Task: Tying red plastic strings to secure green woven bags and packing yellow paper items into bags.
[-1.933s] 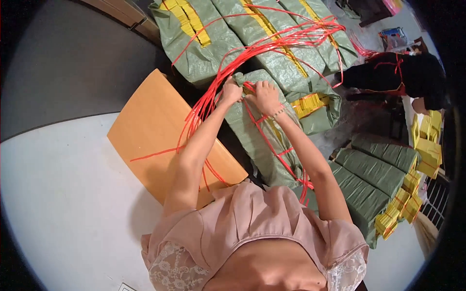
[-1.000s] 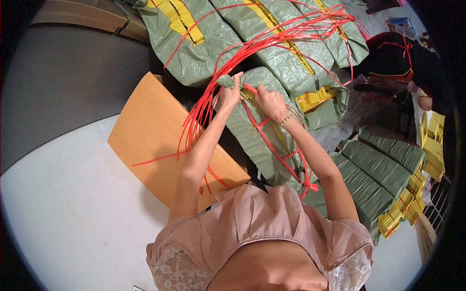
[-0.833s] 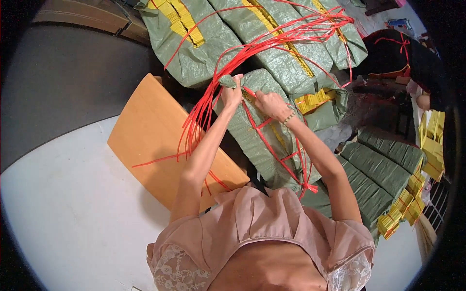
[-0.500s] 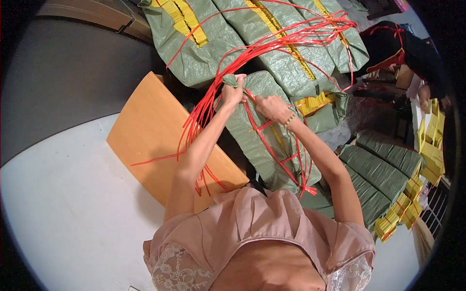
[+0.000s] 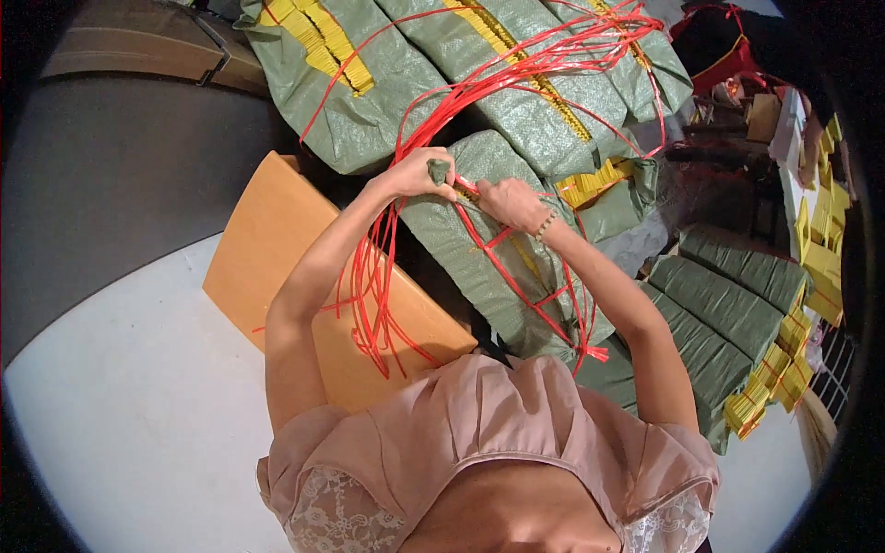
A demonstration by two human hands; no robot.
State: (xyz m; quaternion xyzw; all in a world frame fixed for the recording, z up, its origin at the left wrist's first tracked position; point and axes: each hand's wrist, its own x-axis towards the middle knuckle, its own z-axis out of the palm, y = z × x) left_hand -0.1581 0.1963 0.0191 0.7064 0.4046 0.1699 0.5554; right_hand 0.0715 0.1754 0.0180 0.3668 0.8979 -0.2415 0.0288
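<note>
Orange board (image 5: 277, 240): mid-left of pic, flat, under the hanging red ends.
Left hand (image 5: 410, 173): upper mid, fist closed on a bunched corner of the green sack (image 5: 479, 240) & a bundle of red straps (image 5: 387, 276).
Right hand (image 5: 512, 201): just right of it, fingers pinching a red strap on top of the sack.
Done: straps already cross the sack lower down, knot near lower right.
Left to do: top end looks not tied yet, I think.
Other sacks (image 5: 516, 83): top of pic, w/ yellow stacks.
</note>
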